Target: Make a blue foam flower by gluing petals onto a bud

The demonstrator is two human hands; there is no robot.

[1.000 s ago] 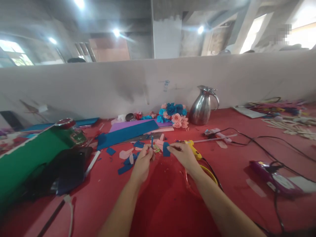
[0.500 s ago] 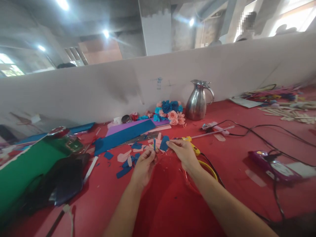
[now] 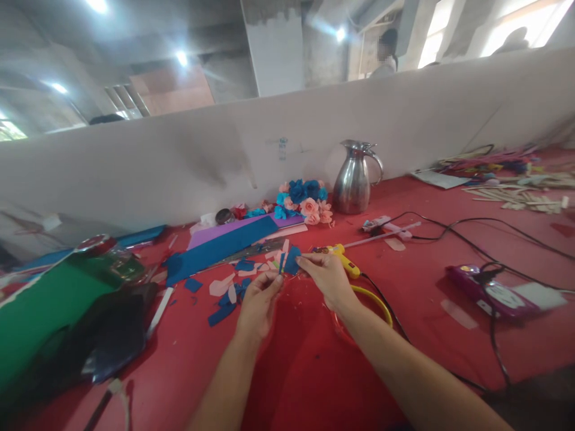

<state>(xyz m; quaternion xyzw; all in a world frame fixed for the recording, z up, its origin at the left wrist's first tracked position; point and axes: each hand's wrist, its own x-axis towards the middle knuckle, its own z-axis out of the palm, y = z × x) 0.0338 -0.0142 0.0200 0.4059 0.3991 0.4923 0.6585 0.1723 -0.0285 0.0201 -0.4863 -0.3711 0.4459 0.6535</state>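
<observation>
A small blue paper piece [image 3: 292,260] is up off the red worktop [image 3: 314,383], in the middle of the scene. The grip of the right hand [image 3: 327,280] pinches it by its right edge, with thumb and finger. The grip of the left hand [image 3: 259,302] pinches a thin blue strip [image 3: 281,263], which stands up just left of the piece.

The paper looks very light and thin. It should bend easily and may crease or tear if pulled hard. It is best held by an edge, with a soft pinch, so the middle stays flat. The strip looks narrow, so its low end is a good place to hold.

Pink scraps [image 3: 221,285] and blue scraps [image 3: 222,315] lie to the left and just past the fingers, so loose bits could get in the way. A yellow glue gun [image 3: 350,267] lies just right of the right hand, and it may be hot. Its black cord [image 3: 384,299] runs beside a yellow ring [image 3: 381,304], partly hidden by the right arm. Farther off are a long blue sheet [image 3: 224,248], paper flowers [image 3: 309,207] and a shiny jug [image 3: 353,182].
</observation>
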